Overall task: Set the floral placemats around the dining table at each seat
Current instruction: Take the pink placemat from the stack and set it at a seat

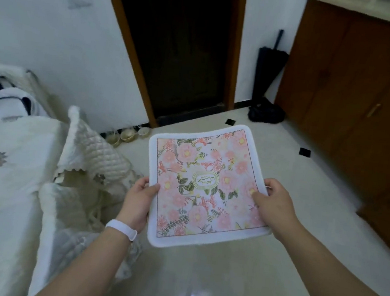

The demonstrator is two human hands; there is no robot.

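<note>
both hands, left hand (138, 196) and right hand (274, 204), pinch opposite edges of a square pink floral fabric placemat with white border (205, 185), held in the air above the pale floor (235, 274). held only by its edges, the limp cloth could sag or slip free.

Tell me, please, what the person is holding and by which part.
One floral placemat, by its side edges: the left hand pinches the left edge, the right hand the right edge, thumbs on top.

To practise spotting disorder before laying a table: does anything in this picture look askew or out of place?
The quilted cushion beside the white cloth is rucked up, with one corner standing instead of lying flat. The floral placemat looks undamaged.
</note>
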